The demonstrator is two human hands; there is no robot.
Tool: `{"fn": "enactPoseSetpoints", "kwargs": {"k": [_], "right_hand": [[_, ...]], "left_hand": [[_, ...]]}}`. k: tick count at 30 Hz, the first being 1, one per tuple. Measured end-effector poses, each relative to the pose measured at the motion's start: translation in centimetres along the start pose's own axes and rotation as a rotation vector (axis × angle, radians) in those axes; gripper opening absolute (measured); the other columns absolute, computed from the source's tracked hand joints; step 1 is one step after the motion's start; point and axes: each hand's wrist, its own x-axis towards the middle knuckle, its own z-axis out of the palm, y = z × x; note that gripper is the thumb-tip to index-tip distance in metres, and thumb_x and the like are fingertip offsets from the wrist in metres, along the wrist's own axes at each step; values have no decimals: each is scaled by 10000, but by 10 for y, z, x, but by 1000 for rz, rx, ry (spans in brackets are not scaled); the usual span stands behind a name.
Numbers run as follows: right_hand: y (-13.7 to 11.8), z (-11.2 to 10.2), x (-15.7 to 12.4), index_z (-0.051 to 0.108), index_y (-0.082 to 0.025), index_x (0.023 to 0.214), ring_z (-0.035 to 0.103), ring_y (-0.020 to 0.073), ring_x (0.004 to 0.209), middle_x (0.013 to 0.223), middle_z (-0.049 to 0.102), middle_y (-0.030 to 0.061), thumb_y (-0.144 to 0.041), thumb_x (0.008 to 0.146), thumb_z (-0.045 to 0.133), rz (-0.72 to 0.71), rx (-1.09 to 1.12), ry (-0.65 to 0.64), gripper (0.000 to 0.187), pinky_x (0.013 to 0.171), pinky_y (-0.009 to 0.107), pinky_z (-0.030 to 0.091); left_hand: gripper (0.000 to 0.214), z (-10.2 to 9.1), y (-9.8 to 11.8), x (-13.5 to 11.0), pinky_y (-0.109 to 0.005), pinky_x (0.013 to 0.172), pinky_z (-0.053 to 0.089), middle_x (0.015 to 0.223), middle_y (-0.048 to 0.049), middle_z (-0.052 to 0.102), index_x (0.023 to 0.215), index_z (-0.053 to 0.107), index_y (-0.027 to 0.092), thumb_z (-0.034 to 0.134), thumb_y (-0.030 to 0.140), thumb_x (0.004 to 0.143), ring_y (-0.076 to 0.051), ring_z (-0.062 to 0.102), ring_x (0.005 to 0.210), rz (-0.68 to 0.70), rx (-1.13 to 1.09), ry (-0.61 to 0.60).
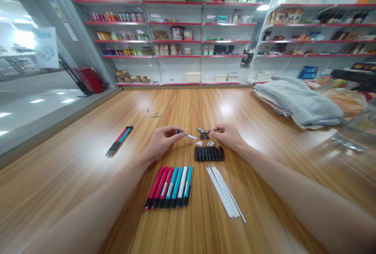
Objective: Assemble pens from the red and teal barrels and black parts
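My left hand [161,141] pinches a white pen barrel [189,135] by its dark end; the white end points right. My right hand [227,136] is closed at the fingertips beside a cluster of small silver-and-black pen parts [203,130]; anything in its fingers is too small to make out. Just below lie small dark springs [205,137], little white pieces [210,143] and a row of black grip sections [208,153]. Nearer me are pink, blue and white pen barrels [169,187] in a row, and thin white refills [225,193] to their right.
Two whole pens [120,141] lie at the left of the wooden table [102,183]. A thin loop [156,115] sits farther back. Folded striped cloth [299,99] and a clear container [358,126] stand at the right. Stocked shelves [173,41] rise beyond the table.
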Motion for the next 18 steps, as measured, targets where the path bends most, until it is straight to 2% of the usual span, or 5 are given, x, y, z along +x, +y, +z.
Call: {"fn": "enactPoseSetpoints", "kwargs": {"k": [5, 13, 18], "right_hand": [[4, -8, 5, 699, -144, 744, 458, 97, 546, 580, 562, -15, -472, 709, 636, 32, 66, -23, 336, 506, 227, 288], [5, -20, 6, 657, -143, 669, 454, 91, 531, 549, 534, -20, -472, 648, 703, 67, 87, -288, 332, 487, 222, 297], [1, -21, 6, 645, -147, 669, 484, 97, 536, 566, 570, -9, -444, 640, 714, 74, 84, -367, 306, 478, 216, 307]], "left_hand": [[313, -2, -1, 1, -210, 548, 419, 849, -63, 699, 946, 707, 150, 718, 394, 750, -123, 585, 652, 2, -61, 88], [293, -4, -4, 2, -204, 500, 366, 669, -12, 613, 876, 691, 146, 627, 427, 823, -98, 502, 554, 69, 5, 163], [252, 0, -3, 1, -211, 579, 444, 762, -35, 664, 894, 675, 154, 599, 390, 849, -107, 561, 611, 149, 110, 209]]}}
